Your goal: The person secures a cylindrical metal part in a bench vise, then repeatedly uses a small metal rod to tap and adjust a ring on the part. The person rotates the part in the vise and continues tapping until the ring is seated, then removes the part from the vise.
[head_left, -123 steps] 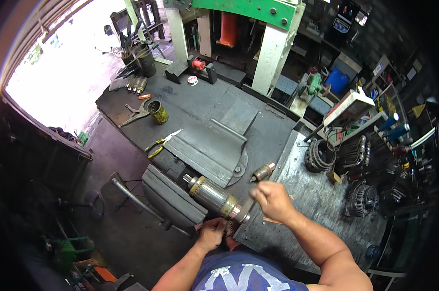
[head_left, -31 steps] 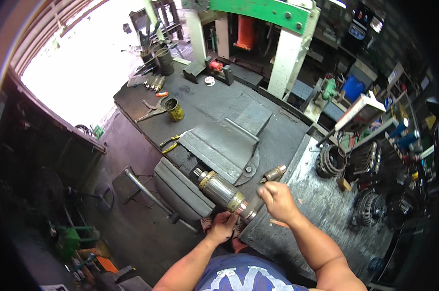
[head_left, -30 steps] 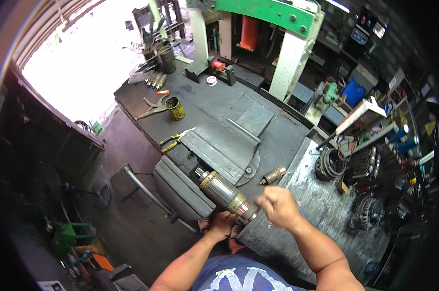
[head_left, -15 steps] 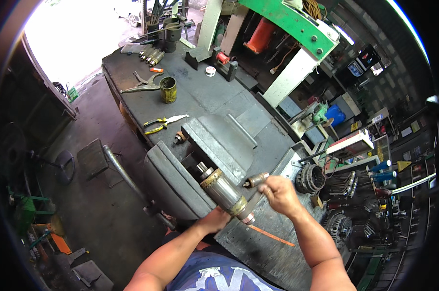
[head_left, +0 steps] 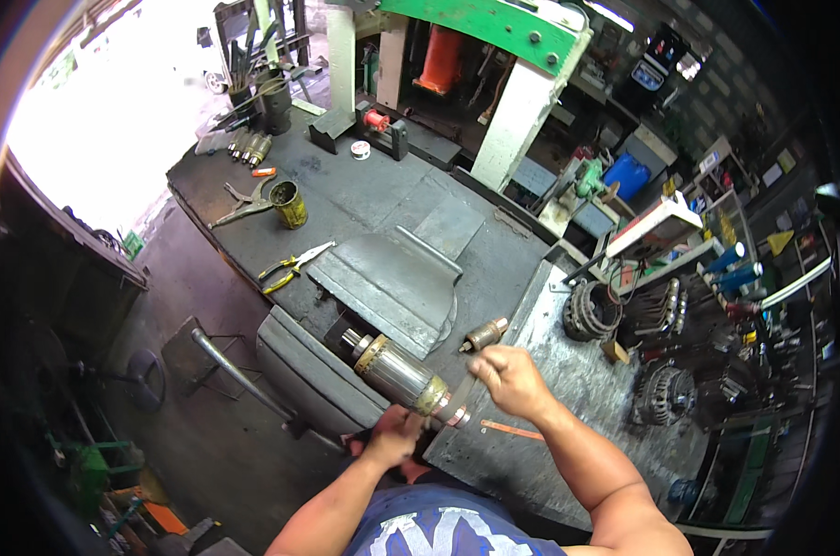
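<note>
A motor armature (head_left: 397,372) with a copper-coloured commutator end (head_left: 453,411) lies held in the grey bench vise (head_left: 383,287), its commutator toward me. Around that end passes a thin grey-brown sanding strip (head_left: 459,393), blurred by motion. My right hand (head_left: 511,380) is closed on the strip's upper end, to the right of the armature. On the lower left, my left hand (head_left: 396,435) is closed beside the commutator, apparently on the strip's other end, which is mostly hidden. Just beyond my right hand lies a small cylindrical metal part (head_left: 485,334) with a coppery tip.
Yellow-handled pliers (head_left: 295,267), locking pliers (head_left: 244,202) and a yellow can (head_left: 288,204) sit farther back on the bench. An orange strip (head_left: 513,430) lies right of the armature. Stator rings (head_left: 591,310) stand at the right. A green-and-white press frame (head_left: 513,120) rises behind.
The view has shifted, so the bench appears farther left. My left hand has drawn out from under the armature, and my right hand has come slightly closer to the commutator.
</note>
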`<state>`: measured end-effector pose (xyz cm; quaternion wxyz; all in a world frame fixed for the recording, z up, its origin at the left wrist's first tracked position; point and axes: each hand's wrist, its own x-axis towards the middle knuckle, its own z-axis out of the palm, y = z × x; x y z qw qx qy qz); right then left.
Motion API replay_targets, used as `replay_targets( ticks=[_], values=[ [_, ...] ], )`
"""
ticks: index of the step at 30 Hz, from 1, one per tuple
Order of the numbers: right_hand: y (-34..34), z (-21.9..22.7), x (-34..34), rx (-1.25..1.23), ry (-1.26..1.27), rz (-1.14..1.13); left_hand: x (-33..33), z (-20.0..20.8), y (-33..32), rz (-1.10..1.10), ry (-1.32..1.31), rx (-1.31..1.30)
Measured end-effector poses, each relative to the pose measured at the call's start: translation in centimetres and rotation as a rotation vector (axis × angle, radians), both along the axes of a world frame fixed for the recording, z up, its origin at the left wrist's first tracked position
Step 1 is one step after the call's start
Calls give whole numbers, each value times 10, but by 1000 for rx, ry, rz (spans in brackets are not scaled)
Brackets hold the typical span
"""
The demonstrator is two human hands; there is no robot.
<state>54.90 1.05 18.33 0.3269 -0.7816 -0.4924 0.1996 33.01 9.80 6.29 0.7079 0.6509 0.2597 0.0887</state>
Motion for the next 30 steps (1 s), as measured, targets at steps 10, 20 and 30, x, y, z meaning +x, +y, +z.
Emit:
replay_targets(
  ticks=[10,20,30],
  values=[
    [-23,-41,2,157,119,-86,-20,34,-5,36,43,69],
    [-15,-36,-8,72,204,-99,-23,39,0,85,107,56],
    [6,-26,8,69,206,-81,-12,14,-8,202,10,-18]
  ],
)
